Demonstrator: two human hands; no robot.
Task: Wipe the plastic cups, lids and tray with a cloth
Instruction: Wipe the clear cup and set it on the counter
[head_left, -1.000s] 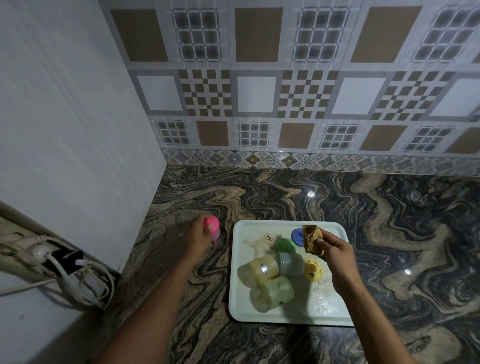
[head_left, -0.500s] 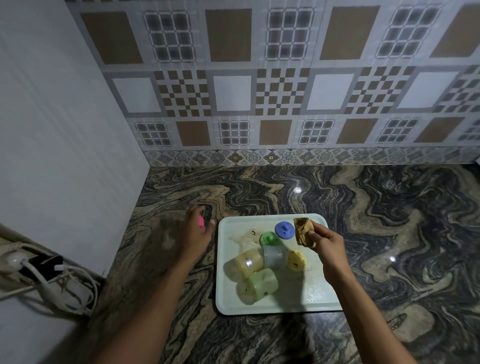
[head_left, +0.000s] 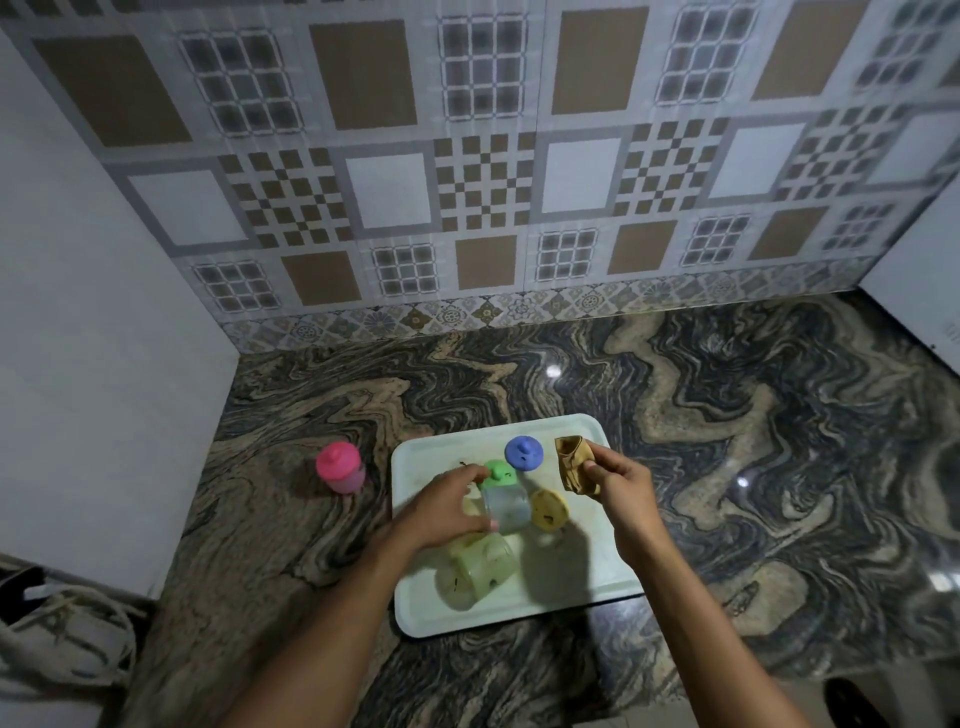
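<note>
Reaching into the tray (head_left: 415, 618) on the marble counter (head_left: 727, 467)
Left hand (head_left: 447, 506) curled around the clear cup (head_left: 506, 512) with green lid (head_left: 500, 473); right hand (head_left: 618, 480) pinching the brown cloth (head_left: 571, 460) at the far right; pink-lidded cup (head_left: 340, 467) upright on the counter, left of the tray

Two bare forearms reach forward from the bottom of the view, hands side by side.

The left hand (head_left: 447, 506) is palm down with fingers curled and spread, thumb near the fingertips, as if closing on something beneath it. The right hand (head_left: 618, 480) is slightly farther forward, its thumb and fingers pinched together around a small folded cloth (head_left: 574, 462). Both wrists are straight, and both arms angle inward.
</note>
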